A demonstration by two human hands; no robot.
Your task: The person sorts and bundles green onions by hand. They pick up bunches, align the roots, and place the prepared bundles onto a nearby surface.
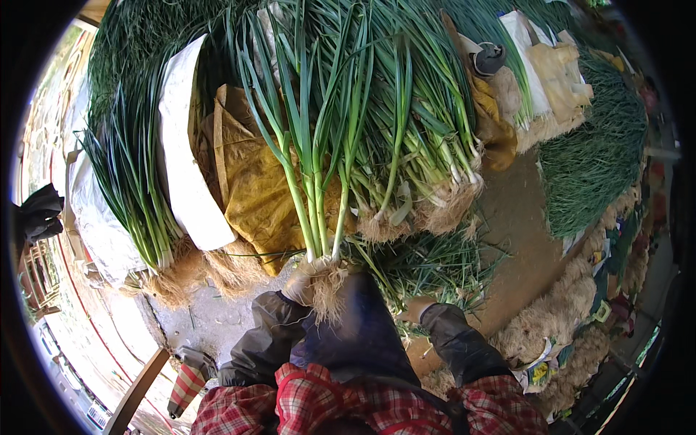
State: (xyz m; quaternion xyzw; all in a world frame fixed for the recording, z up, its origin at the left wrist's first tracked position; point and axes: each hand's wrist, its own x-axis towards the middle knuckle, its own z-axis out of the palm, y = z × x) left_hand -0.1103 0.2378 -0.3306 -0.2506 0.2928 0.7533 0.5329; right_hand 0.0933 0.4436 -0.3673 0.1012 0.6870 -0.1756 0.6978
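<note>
My left hand (299, 285) is closed around the white root ends of several long green onions (315, 206), which stand fanned out with their leaves pointing away from me. Their pale, stringy roots hang over my lap. Lower right, beside my right thigh, my right hand (416, 308) is near cut green leaves (435, 266); whether its fingers hold anything cannot be told. Ahead of it lies a loose heap of green onions (446, 157) with bushy roots. A bundle of green onions (136, 201) rests to the left.
A yellow-brown cloth (261, 196) and a white sheet (182, 147) lie across the onions ahead. More green onions (595, 147) are piled at the right, near brown ground (514, 217). A wooden bar (138, 389) and a red-and-white striped object (187, 386) are at lower left.
</note>
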